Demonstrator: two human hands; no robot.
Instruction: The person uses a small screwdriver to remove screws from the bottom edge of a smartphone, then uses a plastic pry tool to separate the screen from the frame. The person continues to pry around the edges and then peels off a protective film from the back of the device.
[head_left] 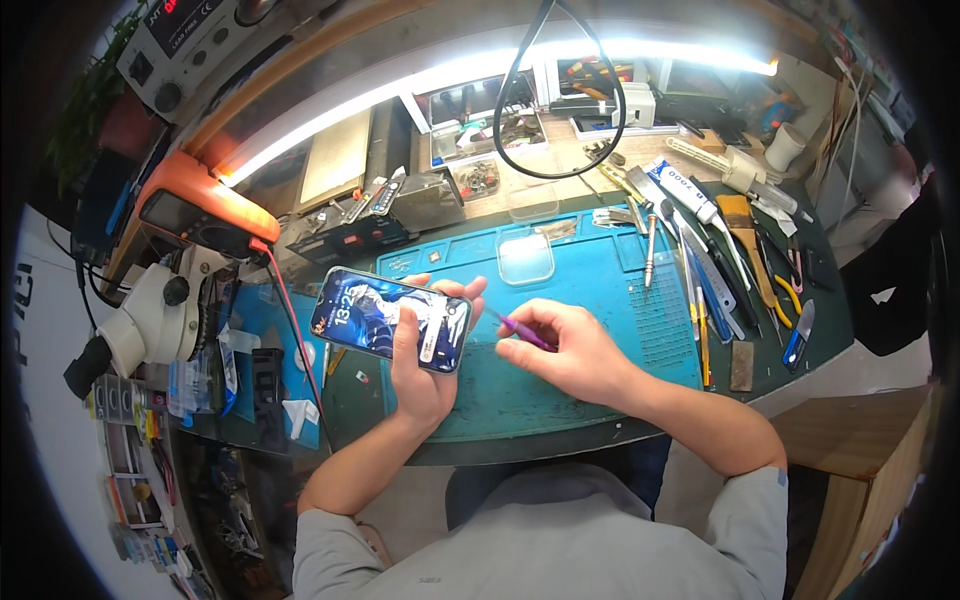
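My left hand (420, 385) holds a smartphone (365, 312) tilted screen up, its display lit, with the thumb over its lower edge and fingertips behind its top edge. My right hand (565, 350) grips a slim purple screwdriver-like tool (525, 330), its thin tip pointing toward the phone's right end; whether they touch I cannot tell. Both hands are over a blue silicone work mat (620, 300). A shallow clear plastic tray (525, 260) lies on the mat behind my right hand.
An orange multimeter (205, 210) with a red lead and a white microscope-like arm (150, 320) stand at left. Brushes, knives and other hand tools (745, 230) lie at right. Parts trays (470, 130) sit at the back. A black cable loop (500, 140) hangs above; a cardboard box (850, 440) stands lower right.
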